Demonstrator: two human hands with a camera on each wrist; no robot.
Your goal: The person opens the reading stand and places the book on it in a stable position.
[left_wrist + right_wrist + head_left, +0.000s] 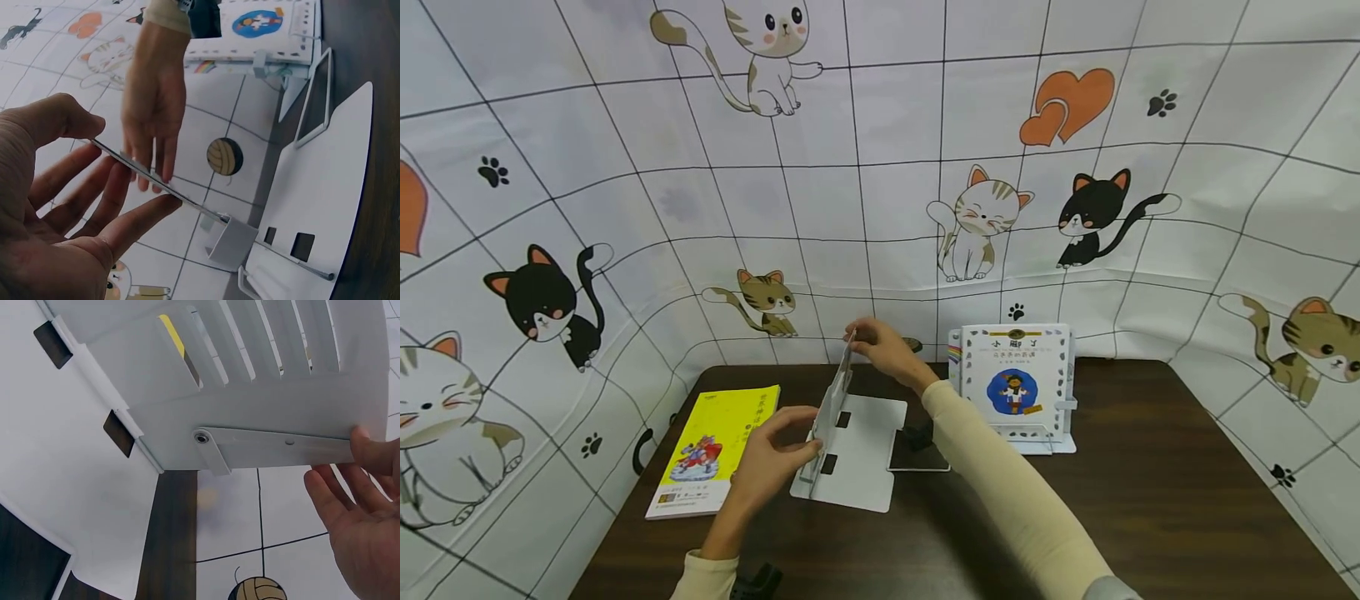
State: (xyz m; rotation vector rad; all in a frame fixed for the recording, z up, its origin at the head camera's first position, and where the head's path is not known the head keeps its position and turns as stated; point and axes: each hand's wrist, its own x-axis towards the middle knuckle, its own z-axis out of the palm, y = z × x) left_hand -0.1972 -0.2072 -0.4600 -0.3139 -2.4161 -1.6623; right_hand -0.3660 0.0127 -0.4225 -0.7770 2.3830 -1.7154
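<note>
A white metal book stand (pixel 868 437) lies with its base plate flat on the table, its hinged back panel (pixel 831 404) raised at a steep angle. My left hand (pixel 763 458) holds the panel near its close edge, thumb and a finger touching it in the left wrist view. At the far upper corner my right hand (pixel 883 350) pinches the panel, thumb on one face and fingers behind. The right wrist view shows slots through the panel and a riveted metal arm (pixel 275 442) along its edge. Two rectangular openings (pixel 119 433) run beside the hinge.
Left of the stand lies a yellow book (pixel 722 442) on the dark wooden table (pixel 1135 492). A white picture book (pixel 1015 358) stands upright in another stand at the back right. A cat-patterned curtain (pixel 895 208) hangs behind the table.
</note>
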